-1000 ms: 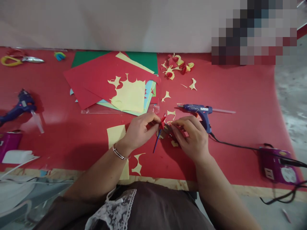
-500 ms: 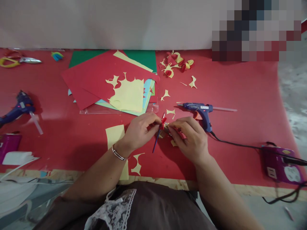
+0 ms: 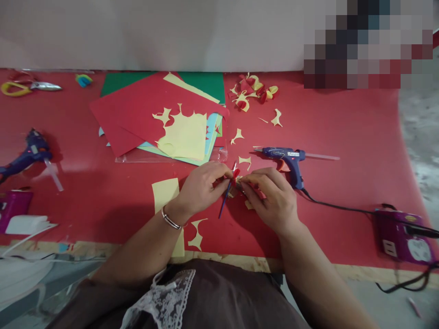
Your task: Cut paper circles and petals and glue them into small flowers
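Table [image 3: 346, 187]: red-covered, carrying every item below. Card stack, centre left toward the back: green sheet [image 3: 207, 86] beneath red sheet [image 3: 126, 109], with a yellow sheet [image 3: 188, 139] on top. The scalloped edge of the yellow sheet indicates cutting done on that side; its remaining body is uncut. A narrower yellow card [image 3: 165, 191] is partly hidden by the left forearm [image 3: 147, 242].

Right glue gun [image 3: 291, 160] lies near the right hand, untouched; left glue gun [image 3: 34, 151] is well apart from both hands.

Left hand [image 3: 204, 187]: thumb and forefinger pinched narrow. Right hand [image 3: 274, 196]: fingertips drawn close together just beside; what they grip, if anything, cannot be told. Pile of red and yellow paper pieces [image 3: 272, 92] at the back: some curled, judged already shaped. Blue stick [image 3: 224, 204]: slanting below the left fingertips, apparently held.

Red paper piece [image 3: 236, 174]: at the left fingertips, between the hands; judged part-worked, handling unfinished. Whether any glue is applied cannot be told
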A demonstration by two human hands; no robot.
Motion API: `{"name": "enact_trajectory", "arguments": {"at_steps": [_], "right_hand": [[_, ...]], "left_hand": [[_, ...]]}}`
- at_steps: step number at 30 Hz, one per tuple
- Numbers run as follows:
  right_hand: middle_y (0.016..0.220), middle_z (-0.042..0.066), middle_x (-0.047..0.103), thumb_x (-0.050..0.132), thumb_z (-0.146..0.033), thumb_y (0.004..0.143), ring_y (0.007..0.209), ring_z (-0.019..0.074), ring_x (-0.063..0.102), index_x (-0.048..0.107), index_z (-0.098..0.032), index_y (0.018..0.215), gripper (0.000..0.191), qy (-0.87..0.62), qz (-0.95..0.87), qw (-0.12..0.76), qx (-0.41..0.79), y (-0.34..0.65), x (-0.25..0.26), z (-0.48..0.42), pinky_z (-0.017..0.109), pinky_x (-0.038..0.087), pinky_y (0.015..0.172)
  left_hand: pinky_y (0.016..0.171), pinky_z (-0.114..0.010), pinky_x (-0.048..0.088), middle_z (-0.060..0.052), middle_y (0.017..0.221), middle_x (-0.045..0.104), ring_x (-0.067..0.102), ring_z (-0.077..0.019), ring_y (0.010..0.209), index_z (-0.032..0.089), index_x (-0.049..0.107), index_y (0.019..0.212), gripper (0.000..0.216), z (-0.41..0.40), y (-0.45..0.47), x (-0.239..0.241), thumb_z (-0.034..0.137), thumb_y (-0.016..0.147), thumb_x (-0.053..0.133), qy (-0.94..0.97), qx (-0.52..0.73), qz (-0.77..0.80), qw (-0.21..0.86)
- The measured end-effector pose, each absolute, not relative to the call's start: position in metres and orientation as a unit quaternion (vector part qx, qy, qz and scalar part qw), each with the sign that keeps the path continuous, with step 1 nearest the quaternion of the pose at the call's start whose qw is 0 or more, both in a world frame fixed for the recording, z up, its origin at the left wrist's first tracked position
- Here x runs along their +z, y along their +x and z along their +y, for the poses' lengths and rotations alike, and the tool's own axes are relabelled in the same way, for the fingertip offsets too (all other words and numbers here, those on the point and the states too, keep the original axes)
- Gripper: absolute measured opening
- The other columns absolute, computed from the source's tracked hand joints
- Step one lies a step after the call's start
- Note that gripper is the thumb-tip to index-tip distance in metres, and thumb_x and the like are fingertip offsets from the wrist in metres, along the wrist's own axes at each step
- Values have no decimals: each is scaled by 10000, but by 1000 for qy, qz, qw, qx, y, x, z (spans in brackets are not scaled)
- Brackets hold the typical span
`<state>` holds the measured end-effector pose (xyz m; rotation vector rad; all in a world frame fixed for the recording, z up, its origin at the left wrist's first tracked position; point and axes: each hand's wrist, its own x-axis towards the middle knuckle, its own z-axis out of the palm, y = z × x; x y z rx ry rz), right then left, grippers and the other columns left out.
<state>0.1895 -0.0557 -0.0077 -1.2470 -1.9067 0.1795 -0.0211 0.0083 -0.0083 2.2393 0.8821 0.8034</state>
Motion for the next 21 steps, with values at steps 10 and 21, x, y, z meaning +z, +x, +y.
{"name": "enact_trajectory", "arguments": {"at_steps": [10,21], "right_hand": [[977,75,739,712,-132,1023,888,213,748,719,-221,1132,141,-515,-740,427,78,190,-7,-56,334,623,691],[970,64,747,690,-166,1036,875,212,739,730,-244,1087,102,-544,-710,436,97,194,-13,-56,335,606,643]], "left_hand": [[785,-298,570,-33,895,767,705,-164,841,201,689,961,113,8,-20,-9,105,996,640,821,346,346,293],[876,-344,663,-69,1016,845,796,-182,945,206,790,1023,75,8,-19,-13,195,1022,716,776,429,370,276]]}}
